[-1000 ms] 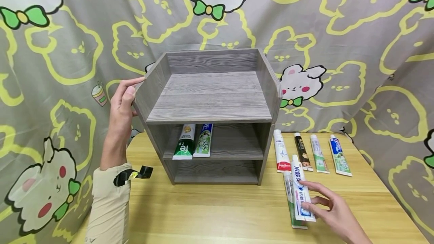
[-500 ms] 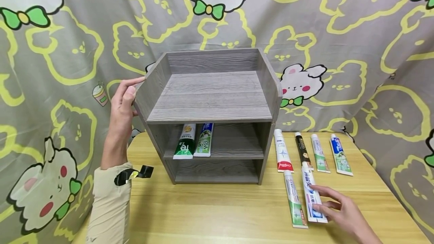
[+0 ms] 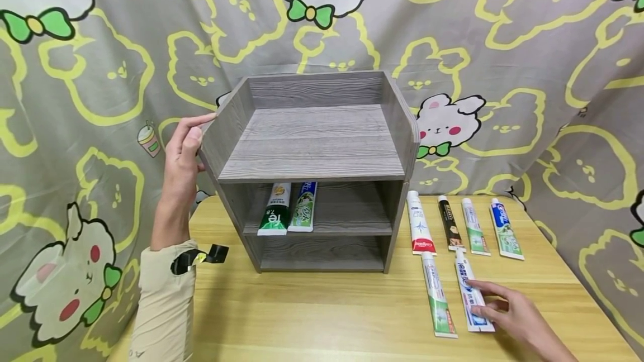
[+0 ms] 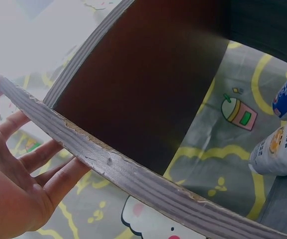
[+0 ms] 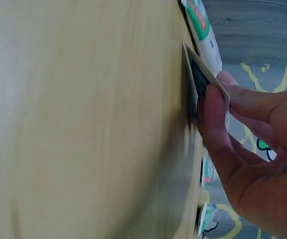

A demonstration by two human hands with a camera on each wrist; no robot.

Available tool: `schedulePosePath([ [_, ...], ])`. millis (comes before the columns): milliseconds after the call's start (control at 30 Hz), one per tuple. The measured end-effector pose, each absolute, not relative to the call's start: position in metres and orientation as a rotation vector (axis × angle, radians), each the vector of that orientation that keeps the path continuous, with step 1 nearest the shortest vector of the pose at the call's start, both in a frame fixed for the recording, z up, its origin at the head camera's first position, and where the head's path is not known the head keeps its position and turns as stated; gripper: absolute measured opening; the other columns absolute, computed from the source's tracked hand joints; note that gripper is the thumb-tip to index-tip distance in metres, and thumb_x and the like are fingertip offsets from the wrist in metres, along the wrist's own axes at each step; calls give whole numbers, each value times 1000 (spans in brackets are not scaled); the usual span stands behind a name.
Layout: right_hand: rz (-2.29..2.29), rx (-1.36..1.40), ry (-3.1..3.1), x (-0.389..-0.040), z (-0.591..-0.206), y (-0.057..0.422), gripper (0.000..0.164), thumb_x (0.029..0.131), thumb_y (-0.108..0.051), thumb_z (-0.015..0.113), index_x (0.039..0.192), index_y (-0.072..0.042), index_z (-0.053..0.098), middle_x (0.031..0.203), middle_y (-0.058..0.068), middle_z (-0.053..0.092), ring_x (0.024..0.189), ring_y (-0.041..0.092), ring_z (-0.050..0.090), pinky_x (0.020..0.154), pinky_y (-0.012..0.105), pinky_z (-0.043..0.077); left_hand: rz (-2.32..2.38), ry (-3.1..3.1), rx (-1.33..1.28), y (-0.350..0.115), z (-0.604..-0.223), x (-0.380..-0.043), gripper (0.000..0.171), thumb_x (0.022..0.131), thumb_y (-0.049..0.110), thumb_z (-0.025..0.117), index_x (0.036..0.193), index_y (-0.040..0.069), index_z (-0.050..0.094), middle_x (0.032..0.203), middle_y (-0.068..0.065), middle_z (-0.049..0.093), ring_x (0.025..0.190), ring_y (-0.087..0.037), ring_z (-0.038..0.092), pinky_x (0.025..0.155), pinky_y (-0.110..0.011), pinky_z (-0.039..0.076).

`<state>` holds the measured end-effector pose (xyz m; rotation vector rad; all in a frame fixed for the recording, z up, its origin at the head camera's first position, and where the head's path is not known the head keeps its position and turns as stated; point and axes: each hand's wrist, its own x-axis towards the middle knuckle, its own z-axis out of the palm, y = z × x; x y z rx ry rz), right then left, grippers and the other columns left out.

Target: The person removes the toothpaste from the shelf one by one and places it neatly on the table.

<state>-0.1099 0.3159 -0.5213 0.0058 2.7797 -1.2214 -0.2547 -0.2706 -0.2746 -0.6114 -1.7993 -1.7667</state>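
In the head view my right hand (image 3: 518, 314) pinches a white and blue toothpaste tube (image 3: 465, 286) low at the table's right side. The right wrist view shows its flat end (image 5: 199, 77) between thumb and fingers. A green and white toothpaste tube (image 3: 437, 298) lies just left of it. My left hand (image 3: 182, 183) holds the left side panel of a grey wooden shelf (image 3: 312, 141); in the left wrist view its fingers (image 4: 66, 181) lie against that panel's edge. On the middle level rest a green and white tube (image 3: 275, 211) and a blue and green tube (image 3: 304, 208).
Right of the shelf lie a red and white Colgate tube (image 3: 420, 225), a black tube (image 3: 450, 222), a white and green tube (image 3: 475, 225) and a blue and green tube (image 3: 505, 228). A patterned curtain (image 3: 322, 43) hangs behind the wooden table (image 3: 322, 317).
My right hand has moved the white and blue tube rightward and lower, off the green and white tube it overlapped, which now shows fully. My left hand stays on the shelf.
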Motion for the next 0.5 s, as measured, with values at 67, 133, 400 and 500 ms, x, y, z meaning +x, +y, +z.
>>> schedulePosePath([
  [67, -1191, -20, 2784, -111, -522, 319, 54, 88, -18, 81, 136, -1, 64, 122, 22, 66, 82, 10, 64, 62, 26, 53, -1764, -1803, -615, -270, -274, -255, 39, 103, 25, 48, 134, 9, 65, 115, -12, 58, 79, -19, 58, 51, -24, 52],
  [133, -1178, -58, 2784, -113, -522, 322, 55, 88, -18, 81, 136, 1, 64, 116, 19, 68, 80, 9, 62, 60, 26, 53, -1759, -1807, -618, -270, -274, -255, 39, 103, 25, 48, 135, 9, 65, 116, -12, 57, 80, -19, 58, 51, -24, 52],
  [400, -1015, -202, 2857, -116, -522, 329, 58, 80, -20, 86, 133, -3, 66, 119, 20, 64, 86, 16, 65, 71, 29, 55, -1755, -1805, -621, -270, -274, -254, 40, 103, 24, 47, 135, 9, 65, 118, -12, 57, 82, -20, 58, 52, -24, 52],
  [500, -941, -235, 2903, -117, -522, 330, 60, 77, -18, 89, 131, -5, 67, 120, 19, 63, 86, 17, 67, 72, 31, 56, -1756, -1806, -611, -271, -275, -254, 40, 103, 25, 48, 135, 9, 65, 116, -11, 57, 81, -20, 58, 52, -24, 52],
])
